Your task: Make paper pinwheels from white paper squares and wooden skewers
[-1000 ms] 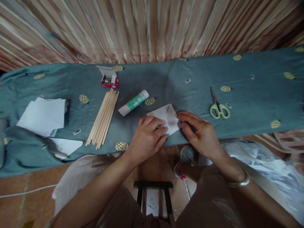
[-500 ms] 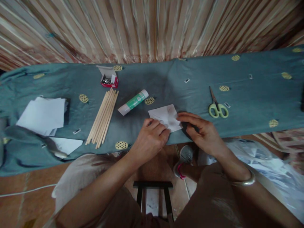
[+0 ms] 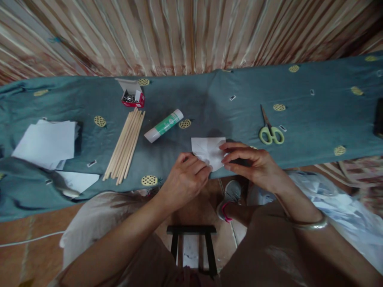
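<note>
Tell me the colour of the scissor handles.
Pale green; the scissors show best in the head view.

Home craft corner: curtain, cloth-covered table, tiled floor.

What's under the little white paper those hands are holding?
The blue-green cloth lies under the folded paper. The left hand and right hand cover the paper's near edge, so what is beneath that part cannot be seen.

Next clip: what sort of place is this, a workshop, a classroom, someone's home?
Probably a home craft corner: a teal cloth covers the worktop before a striped curtain, a glue stick, scissors and wooden sticks lie on it, and the left hand and right hand pinch a folded paper.
</note>
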Action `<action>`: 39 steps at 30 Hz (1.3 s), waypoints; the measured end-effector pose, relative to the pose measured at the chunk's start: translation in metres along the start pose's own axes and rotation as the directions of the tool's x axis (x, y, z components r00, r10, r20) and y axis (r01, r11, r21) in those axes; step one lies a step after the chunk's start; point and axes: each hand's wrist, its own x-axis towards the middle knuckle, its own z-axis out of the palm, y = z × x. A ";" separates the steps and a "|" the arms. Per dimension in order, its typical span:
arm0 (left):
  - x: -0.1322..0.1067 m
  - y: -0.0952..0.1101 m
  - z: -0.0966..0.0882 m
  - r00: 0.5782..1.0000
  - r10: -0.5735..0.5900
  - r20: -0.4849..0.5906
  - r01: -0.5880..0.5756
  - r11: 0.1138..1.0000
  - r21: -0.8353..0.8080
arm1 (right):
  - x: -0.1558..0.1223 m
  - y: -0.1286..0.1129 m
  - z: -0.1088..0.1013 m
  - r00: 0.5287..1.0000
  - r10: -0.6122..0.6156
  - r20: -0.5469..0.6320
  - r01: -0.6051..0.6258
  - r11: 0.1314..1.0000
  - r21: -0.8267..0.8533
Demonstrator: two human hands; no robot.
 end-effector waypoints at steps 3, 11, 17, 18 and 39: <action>-0.001 0.000 0.001 1.000 0.002 0.014 -0.001 1.000 -0.012 | 0.002 -0.001 0.000 1.000 0.017 -0.005 -0.016 0.999 0.049; 0.000 0.001 0.002 1.000 -0.003 0.029 0.003 1.000 -0.001 | 0.008 -0.001 0.008 0.999 0.016 -0.044 -0.011 0.995 0.099; -0.002 0.004 0.003 1.000 -0.008 -0.002 0.008 1.000 -0.020 | 0.011 -0.001 0.019 0.998 -0.002 -0.065 0.001 1.000 -0.028; -0.002 0.004 0.003 1.000 0.004 0.005 -0.004 1.000 -0.020 | 0.011 0.000 0.020 0.998 0.002 -0.068 -0.005 0.999 -0.047; -0.004 0.004 0.007 0.996 -0.008 0.088 0.011 0.999 -0.036 | 0.013 0.001 0.031 0.987 -0.143 -0.080 0.105 0.927 -0.359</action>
